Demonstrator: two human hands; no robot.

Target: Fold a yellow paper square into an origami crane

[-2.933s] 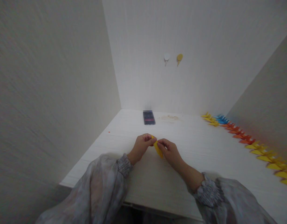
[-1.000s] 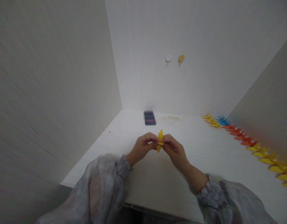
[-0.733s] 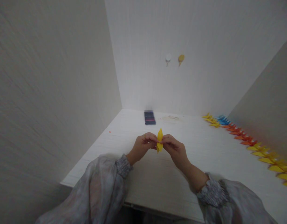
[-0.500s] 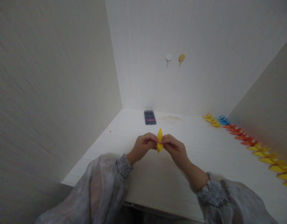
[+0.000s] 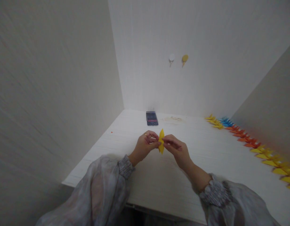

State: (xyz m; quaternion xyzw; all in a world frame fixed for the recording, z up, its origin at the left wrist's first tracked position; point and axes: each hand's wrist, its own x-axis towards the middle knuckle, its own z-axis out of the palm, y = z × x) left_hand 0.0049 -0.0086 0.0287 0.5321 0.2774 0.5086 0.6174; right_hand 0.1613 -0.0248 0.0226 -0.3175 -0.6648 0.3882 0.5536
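A small, bright yellow piece of folded paper [image 5: 161, 141], spindle-shaped with points toward twelve and six o'clock, is held between two bare hands over a white, faintly streaked desk [image 5: 163, 185]. The left hand [image 5: 145, 147], at the paper's nine o'clock with a gold-coloured ring on one finger, pinches its left edge between thumb and fingers. The right hand [image 5: 179, 150], just past three o'clock, has its thumb and forefinger pinching the opposite edge. The light is dim, so the finer creases are hard to make out. Sheer grey sleeves with gathered cuffs [image 5: 125, 167] cover both forearms. Near the paper, toward eleven o'clock, is a dark rectangular phone-like device [image 5: 152, 119] with a pink stripe, its face blurred. A tiny orange speck [image 5: 111, 132] lies between nine and ten. Well apart, from two round to four o'clock, runs a row of folded paper birds [image 5: 268, 154] in yellow, blue and orange-red. Toward twelve, a white round-backed hook [image 5: 171, 57] and a gold one [image 5: 185, 58] hang on the pale wall [image 5: 147, 69].
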